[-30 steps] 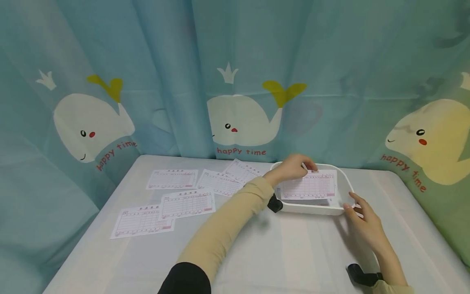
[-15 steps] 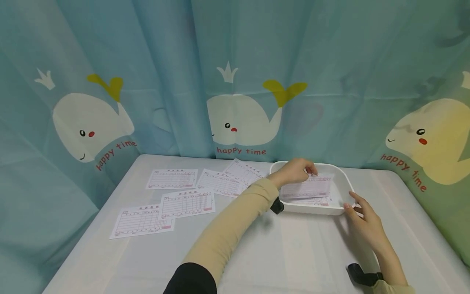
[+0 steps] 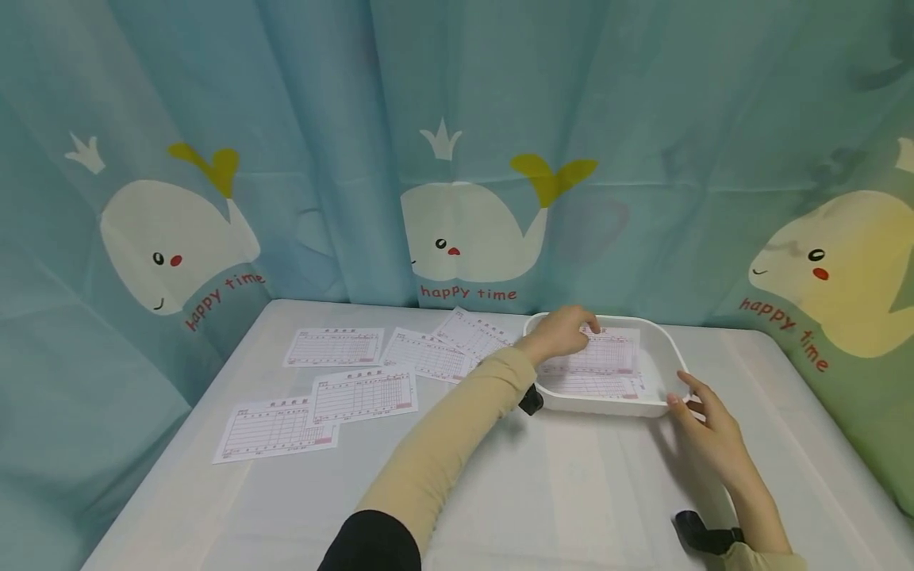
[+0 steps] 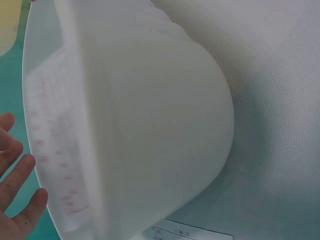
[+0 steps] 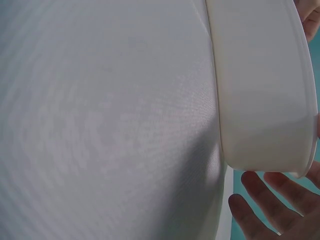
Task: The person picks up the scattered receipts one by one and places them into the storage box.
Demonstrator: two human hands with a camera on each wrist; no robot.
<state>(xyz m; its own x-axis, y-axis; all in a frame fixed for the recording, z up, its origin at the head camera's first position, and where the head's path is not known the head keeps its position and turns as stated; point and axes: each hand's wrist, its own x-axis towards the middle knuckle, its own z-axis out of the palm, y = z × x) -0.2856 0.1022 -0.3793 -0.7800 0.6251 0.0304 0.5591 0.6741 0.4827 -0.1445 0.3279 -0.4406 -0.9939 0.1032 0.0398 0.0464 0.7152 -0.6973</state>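
A white tray [image 3: 607,407] stands at the back right of the table. Printed form slips [image 3: 603,353] with red lines lie inside it, one overlapping another. My left hand [image 3: 564,329] is over the tray's back left part, fingertips by the upper edge of the top slip. In the left wrist view the fingers [image 4: 20,182] are spread apart, with no slip between them. With thumb and fingers, my right hand [image 3: 714,432] holds the tray's front right corner. The right wrist view has its fingers [image 5: 270,200] against the tray's end wall [image 5: 267,100].
Several similar slips [image 3: 364,395] lie on the table's left half, some overlapping. A blue curtain [image 3: 321,159] with whale prints hangs directly behind the white-covered table [image 3: 500,492]. Black devices [image 3: 703,535] are strapped at the wrists.
The slip in my left hand has gone down into the tray and now lies over another slip. My left hand has drawn slightly left. The right hand stays at the corner.
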